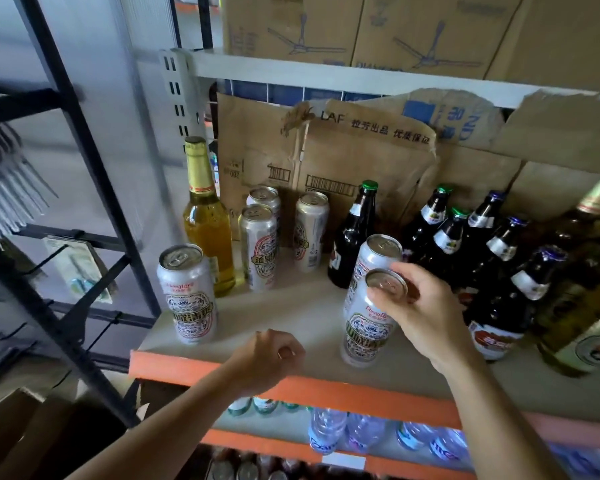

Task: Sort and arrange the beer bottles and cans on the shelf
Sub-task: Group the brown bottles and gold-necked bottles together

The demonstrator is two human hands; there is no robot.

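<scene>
This is a shop or its stockroom. Steel shelves (pixel 326 393) with orange edges carry beer cans (pixel 258 247), beer bottles (pixel 451 233) and, lower down, water bottles (pixel 328 429). Fan cartons (pixel 426 32) sit on top, and packaged goods hang on a rack (pixel 80 265) at left.

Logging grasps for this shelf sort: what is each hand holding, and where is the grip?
Right hand grips the front can by its top rim; left hand holds nothing.

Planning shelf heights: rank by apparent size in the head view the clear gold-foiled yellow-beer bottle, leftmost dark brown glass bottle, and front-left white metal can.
1. clear gold-foiled yellow-beer bottle
2-3. leftmost dark brown glass bottle and front-left white metal can look alike; the can is nearer, so unranked.
</scene>
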